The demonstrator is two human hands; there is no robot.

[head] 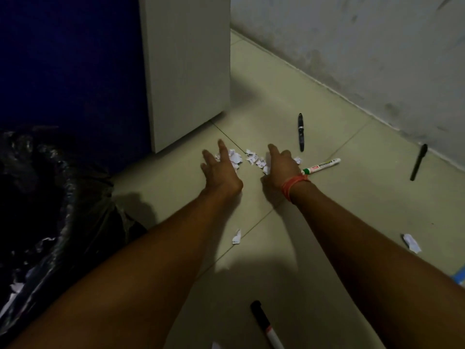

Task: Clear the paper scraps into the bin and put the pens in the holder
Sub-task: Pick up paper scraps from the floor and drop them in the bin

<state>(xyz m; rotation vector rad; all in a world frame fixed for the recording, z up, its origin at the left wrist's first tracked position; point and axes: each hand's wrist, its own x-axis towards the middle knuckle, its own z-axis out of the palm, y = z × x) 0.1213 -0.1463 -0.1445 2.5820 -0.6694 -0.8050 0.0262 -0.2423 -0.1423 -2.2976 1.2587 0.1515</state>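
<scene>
i'm on the scraps step, my left hand [221,172] and right hand [280,165] spread open and empty either side of the scraps [251,159] at my fingertips, so next i'd cup them together toward the bin [50,197] at my left, pens later.

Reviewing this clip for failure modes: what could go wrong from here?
1. The right hand may sweep the white whiteboard marker with green cap along with the pile of torn white paper scraps.
2. Stray scraps lie apart and may be missed.
3. No pen holder is visible.
</scene>
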